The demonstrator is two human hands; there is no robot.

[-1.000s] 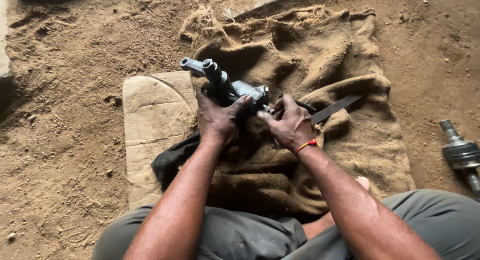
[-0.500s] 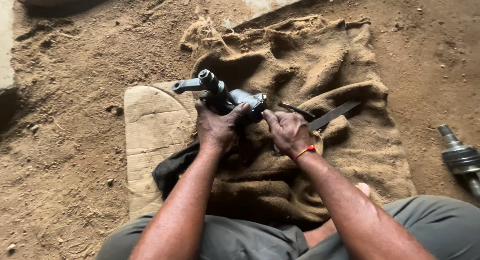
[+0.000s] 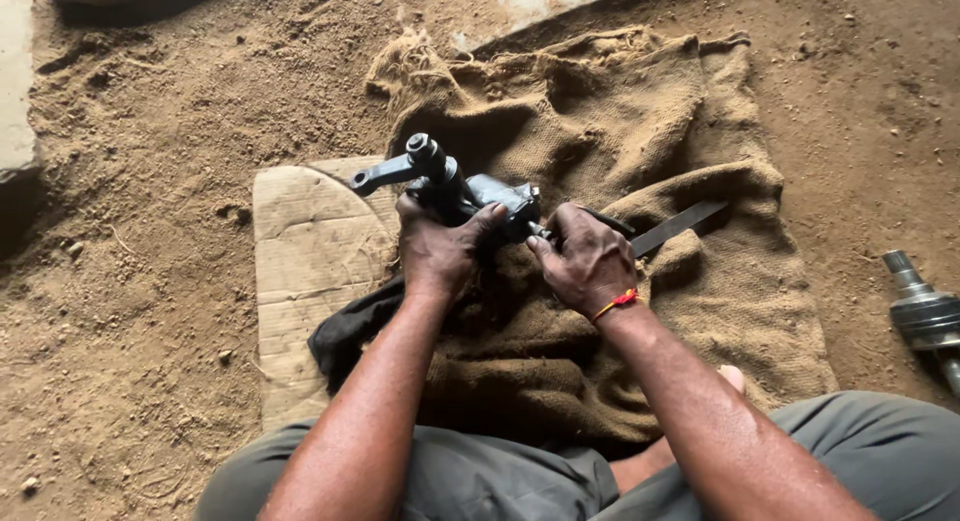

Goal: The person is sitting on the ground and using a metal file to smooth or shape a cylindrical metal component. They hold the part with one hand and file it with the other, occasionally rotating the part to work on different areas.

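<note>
My left hand [image 3: 440, 249] grips a dark grey metal gearbox-like part [image 3: 470, 191] with a short lever arm and nut sticking out to its left, held just above the burlap sack [image 3: 700, 311]. My right hand [image 3: 585, 256] closes around the part's right end, where a small shaft pokes out. A red thread band circles my right wrist. A flat dark metal bar [image 3: 675, 228] lies on the sack just right of my right hand; whether the fingers touch it is unclear.
A worn cardboard sheet [image 3: 305, 271] lies on the dirt floor under the sack's left side, with a dark cloth [image 3: 345, 331] between them. A metal shaft joint [image 3: 925, 316] lies on the ground at the right edge. My grey trousers fill the bottom.
Both hands have kept their grip; the metal part has tilted and shifted slightly, its lever arm now pointing more to the left. The view has moved a little.
</note>
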